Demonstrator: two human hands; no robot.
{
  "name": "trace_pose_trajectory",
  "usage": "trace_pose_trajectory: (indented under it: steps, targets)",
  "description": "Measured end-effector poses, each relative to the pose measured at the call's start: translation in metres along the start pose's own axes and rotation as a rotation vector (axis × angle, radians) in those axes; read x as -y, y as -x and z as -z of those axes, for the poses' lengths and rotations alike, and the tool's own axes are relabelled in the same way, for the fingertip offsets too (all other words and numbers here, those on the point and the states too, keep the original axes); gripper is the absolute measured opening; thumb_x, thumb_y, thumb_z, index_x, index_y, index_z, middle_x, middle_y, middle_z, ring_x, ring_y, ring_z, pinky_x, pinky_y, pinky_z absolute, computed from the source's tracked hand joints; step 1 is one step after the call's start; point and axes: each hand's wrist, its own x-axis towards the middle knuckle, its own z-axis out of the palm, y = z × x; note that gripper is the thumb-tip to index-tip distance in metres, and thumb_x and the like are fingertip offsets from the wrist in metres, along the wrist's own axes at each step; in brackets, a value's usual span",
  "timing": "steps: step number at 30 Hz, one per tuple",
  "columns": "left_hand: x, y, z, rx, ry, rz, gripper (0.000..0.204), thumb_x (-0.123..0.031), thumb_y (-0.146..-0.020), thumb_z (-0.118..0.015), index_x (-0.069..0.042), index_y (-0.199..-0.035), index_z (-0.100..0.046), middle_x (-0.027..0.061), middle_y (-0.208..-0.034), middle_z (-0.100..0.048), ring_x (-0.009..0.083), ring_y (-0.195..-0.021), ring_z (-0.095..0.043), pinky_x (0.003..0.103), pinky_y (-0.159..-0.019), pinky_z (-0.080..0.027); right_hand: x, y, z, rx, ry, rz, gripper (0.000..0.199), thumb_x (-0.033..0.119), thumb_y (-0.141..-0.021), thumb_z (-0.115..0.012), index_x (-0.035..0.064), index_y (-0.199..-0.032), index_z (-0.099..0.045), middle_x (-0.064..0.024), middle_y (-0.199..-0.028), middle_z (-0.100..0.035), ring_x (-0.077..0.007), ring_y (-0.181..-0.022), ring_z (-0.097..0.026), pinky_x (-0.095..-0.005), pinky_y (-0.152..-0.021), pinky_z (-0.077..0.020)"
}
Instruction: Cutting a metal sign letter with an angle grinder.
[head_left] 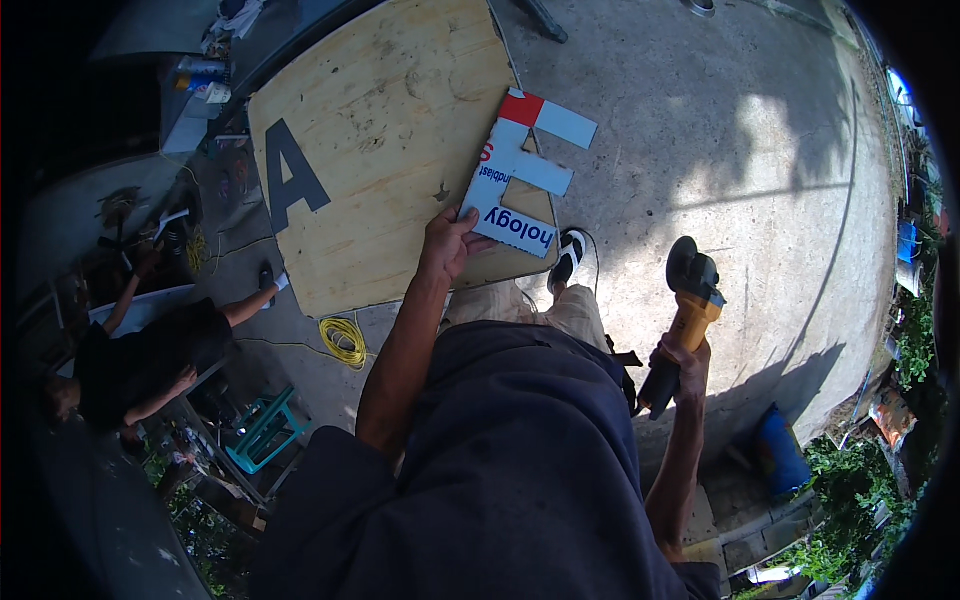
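Observation:
My left hand (449,244) grips the lower left corner of a cut-out letter E (500,190), a flat white panel with a red patch and printed lettering on its face. The letter lies over the right edge of a plywood tabletop (380,150), its arms pointing right past that edge. Away from the table, out to the right, my right hand (684,368) is wrapped round the body of a yellow and black angle grinder (694,312). Its dark disc and guard point up and away from me. A dark grey letter A (291,176) rests at the table's left edge.
Coiled yellow cord (343,342) lies on the floor by the table's near edge. A green plastic stool (266,430) stands lower left. Another person in dark clothes (160,350) sits at the left. Concrete floor (640,120) stretches right, with a blue bag (780,450) and plants beyond.

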Motion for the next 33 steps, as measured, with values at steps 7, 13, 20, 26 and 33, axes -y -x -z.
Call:
trace_pose_trajectory:
  steps: [7, 13, 20, 26, 33]
  targets:
    - [-0.028, 0.019, -0.026, 0.025, -0.207, -0.181, 0.025, -0.014, -0.100, -0.066, 0.004, -0.117, -0.064, 0.0132, -0.099, -0.073, 0.0226, -0.077, -0.074, 0.038, -0.063, -0.065, 0.020, 0.005, -0.004, -0.008, 0.026, 0.067, 0.045, 0.021, -0.078, -0.083, 0.0003, -0.108, -0.057, -0.0079, -0.076, -0.062, -0.0186, -0.064, -0.066, -0.0336, -0.061, -0.0569]
    - [-0.051, 0.026, -0.052, -0.108, -0.358, -0.384, 0.028, -0.022, -0.098, -0.070, 0.005, -0.107, -0.066, 0.0100, -0.082, -0.069, 0.0166, -0.066, -0.070, 0.033, -0.050, -0.058, 0.057, 0.013, -0.021, -0.018, 0.377, 0.220, 0.054, 0.019, -0.077, -0.083, -0.0022, -0.119, -0.057, -0.0108, -0.082, -0.068, -0.0201, -0.071, -0.069, -0.0342, -0.066, -0.0569]
    - [-0.078, 0.039, -0.064, -0.280, -0.874, -0.688, 0.027, -0.028, -0.098, -0.070, -0.001, -0.100, -0.069, 0.0065, -0.064, -0.061, 0.0156, -0.059, -0.064, 0.033, -0.058, -0.052, 0.109, 0.020, -0.068, 0.139, 0.705, 0.455, 0.057, 0.018, -0.073, -0.082, 0.0009, -0.120, -0.055, -0.0141, -0.085, -0.072, -0.0245, -0.071, -0.073, -0.0365, -0.069, -0.0622]
    - [-0.085, -0.008, -0.033, -0.367, -0.661, -0.832, 0.034, -0.032, -0.095, -0.073, 0.002, -0.093, -0.070, 0.0032, -0.062, -0.059, 0.0135, -0.055, -0.052, 0.033, -0.056, -0.043, 0.127, 0.009, -0.082, 0.152, 0.709, 0.416, 0.056, 0.019, -0.074, -0.083, -0.0002, -0.119, -0.057, -0.0133, -0.085, -0.071, -0.0229, -0.073, -0.070, -0.0375, -0.069, -0.0587]
    - [-0.081, -0.014, -0.011, -0.003, -0.374, -0.362, 0.024, -0.024, -0.094, -0.073, 0.000, -0.094, -0.072, -0.0041, -0.071, -0.061, 0.0055, -0.062, -0.051, 0.027, -0.058, -0.044, 0.115, -0.005, -0.080, 0.098, 0.702, 0.397, 0.054, 0.020, -0.074, -0.083, -0.0004, -0.118, -0.059, -0.0111, -0.085, -0.068, -0.0201, -0.069, -0.066, -0.0348, -0.066, -0.0567]
